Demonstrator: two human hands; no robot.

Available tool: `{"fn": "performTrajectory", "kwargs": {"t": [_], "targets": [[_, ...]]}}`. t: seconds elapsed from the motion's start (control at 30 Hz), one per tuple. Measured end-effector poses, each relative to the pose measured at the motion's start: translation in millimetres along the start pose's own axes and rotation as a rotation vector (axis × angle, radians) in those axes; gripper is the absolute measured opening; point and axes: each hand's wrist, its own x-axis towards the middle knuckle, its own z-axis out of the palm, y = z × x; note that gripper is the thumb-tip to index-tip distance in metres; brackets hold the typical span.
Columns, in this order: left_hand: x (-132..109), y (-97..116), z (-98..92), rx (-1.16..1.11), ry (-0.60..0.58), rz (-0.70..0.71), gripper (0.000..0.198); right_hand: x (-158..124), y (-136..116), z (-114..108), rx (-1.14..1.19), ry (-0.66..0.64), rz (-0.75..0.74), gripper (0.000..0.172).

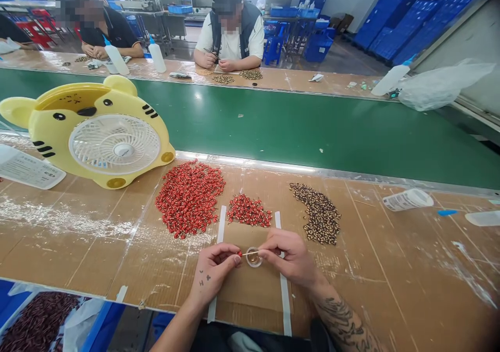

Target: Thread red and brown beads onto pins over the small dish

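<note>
From my remote seat, the nearest thing was a bag of dark red pieces, below the worktop's near left corner. At the near edge, mid-worktop, lay a cardboard pad held down by white tape strips. Over it my left hand had its fingers pinched on a small red piece. My right hand had its fingers clenched on a thin stick, which ran to that red piece. Both sat just above a small clear dish on the pad.

Just beyond the pad lay a small red pile, with a large red pile to its left and a brown pile to its right. A yellow tiger fan stood at the far left edge, and a white bottle lay towards the far right. Past the far edge ran a green belt, with two seated people working beyond it.
</note>
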Motion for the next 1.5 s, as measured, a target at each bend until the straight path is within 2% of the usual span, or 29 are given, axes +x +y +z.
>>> {"fn": "performTrajectory", "kwargs": {"t": [0.2,0.37,0.57,0.77,0.9,1.03,1.17,1.3,1.5], "targets": [[0,1,0.3,-0.007,-0.005,0.01,0.01,1,-1,2,-0.052,-0.016,-0.017,0.026],[2,-3,-2.4,0.01,-0.024,0.044,0.007,1,-1,7,-0.124,-0.006,-0.004,0.034],[3,-4,-4.5,-0.039,-0.04,-0.04,0.011,-1,0,6,-0.074,0.03,0.052,0.042],[8,5,-2.9,-0.241,-0.018,-0.167,0.017,-1,4,-18,-0.148,-0.127,0.068,0.022],[11,11,-0.9,-0.288,-0.006,-0.219,0.022,-2,5,-20,-0.246,-0.241,0.026,0.012],[11,11,-1.0,-0.292,0.004,-0.235,0.024,-1,1,-22,-0.281,-0.272,-0.05,0.015],[11,10,-1.1,-0.3,0.008,-0.238,0.024,1,-4,-26,-0.353,-0.328,-0.063,0.02],[13,11,0.8,-0.285,0.004,-0.232,0.023,1,-5,-17,-0.445,-0.394,-0.083,0.025],[13,11,1.7,-0.276,0.013,-0.226,0.022,0,2,-5,-0.306,-0.372,-0.057,0.023]]}}
